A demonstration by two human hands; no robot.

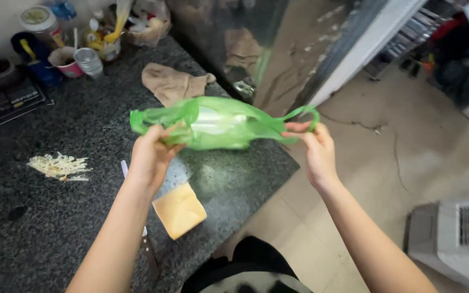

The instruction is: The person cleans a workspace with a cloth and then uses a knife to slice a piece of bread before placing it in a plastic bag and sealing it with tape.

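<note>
On the dark speckled desk (pixel 55 217) lie pale shreds (pixel 59 165) and a yellow cheese slice (pixel 179 210). Above them the left hand (pixel 149 154) clenches one end of a green plastic bag (pixel 213 123). The bag's long axis runs sideways between both grips, and the right hand (pixel 316 149) pinches its loop handle. The white contents are hard to make out.

Both bare forearms extended forward; left hand (pixel 150 154) grip closed, right hand (pixel 315 149) fingers pinched, palms facing inward.
</note>
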